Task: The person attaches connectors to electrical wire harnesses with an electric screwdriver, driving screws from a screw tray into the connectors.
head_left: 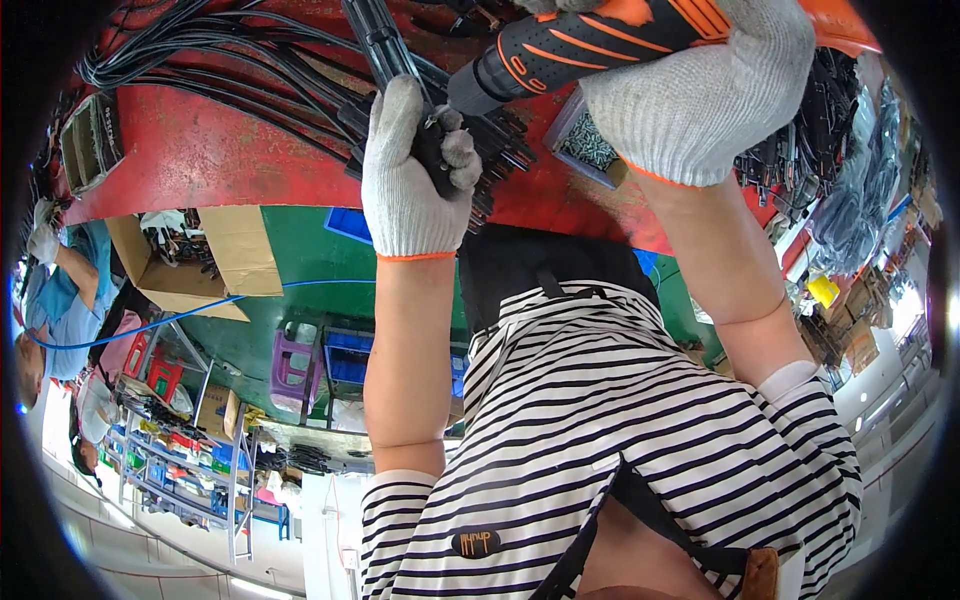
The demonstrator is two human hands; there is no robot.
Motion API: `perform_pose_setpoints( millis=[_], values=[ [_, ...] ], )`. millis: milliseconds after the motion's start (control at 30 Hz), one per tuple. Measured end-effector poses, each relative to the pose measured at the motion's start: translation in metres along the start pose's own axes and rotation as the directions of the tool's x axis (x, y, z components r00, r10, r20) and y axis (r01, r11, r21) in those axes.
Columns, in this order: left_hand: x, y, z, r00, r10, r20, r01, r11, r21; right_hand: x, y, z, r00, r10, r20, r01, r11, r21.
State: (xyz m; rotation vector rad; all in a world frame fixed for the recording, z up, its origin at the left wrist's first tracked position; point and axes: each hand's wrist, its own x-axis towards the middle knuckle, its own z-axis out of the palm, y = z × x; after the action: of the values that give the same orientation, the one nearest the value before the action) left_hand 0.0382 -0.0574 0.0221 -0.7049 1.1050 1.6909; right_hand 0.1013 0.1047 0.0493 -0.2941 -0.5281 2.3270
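My right hand [705,105], in a white knitted glove with an orange cuff, is closed around a black and orange power screwdriver [590,48]. The tool's nose points left and meets the end of a long black plastic part [380,38]. That part is gripped by my left hand [415,180], gloved the same way, its fingertips darkened with dirt. The driver's bit is hidden between the nose and my left fingers. Under and beside my left hand lie several more black parts [505,150] with cables.
Bundled black cables [215,55] spread over the red tabletop [190,150]. A bin of small screws [588,145] sits near my right wrist. An open carton [245,250] and purple stool [292,365] stand on the green floor. At the far left is another person's gloved hand [43,235].
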Motion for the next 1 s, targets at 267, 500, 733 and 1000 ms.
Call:
perform_pose_setpoints(
  millis=[267,500,733,1000],
  values=[
    [0.002,-0.002,0.003,1.000,-0.002,0.012,0.001,1.000,0.014,-0.009,0.006,0.006,0.986,0.064,0.155,-0.108,0.949,0.296],
    [0.007,-0.006,-0.010,0.999,-0.025,0.033,0.025,1.000,-0.011,-0.027,-0.012,0.009,0.889,0.438,-0.136,-0.168,0.587,0.792],
    [0.004,-0.005,0.001,1.000,-0.018,0.018,0.019,1.000,-0.009,-0.009,0.013,-0.042,0.909,0.087,0.407,-0.249,0.897,0.366],
    [0.004,-0.008,0.000,0.999,-0.017,-0.031,0.018,1.000,0.011,-0.022,0.002,-0.002,0.982,0.164,0.098,-0.164,0.986,-0.007]
  ],
)
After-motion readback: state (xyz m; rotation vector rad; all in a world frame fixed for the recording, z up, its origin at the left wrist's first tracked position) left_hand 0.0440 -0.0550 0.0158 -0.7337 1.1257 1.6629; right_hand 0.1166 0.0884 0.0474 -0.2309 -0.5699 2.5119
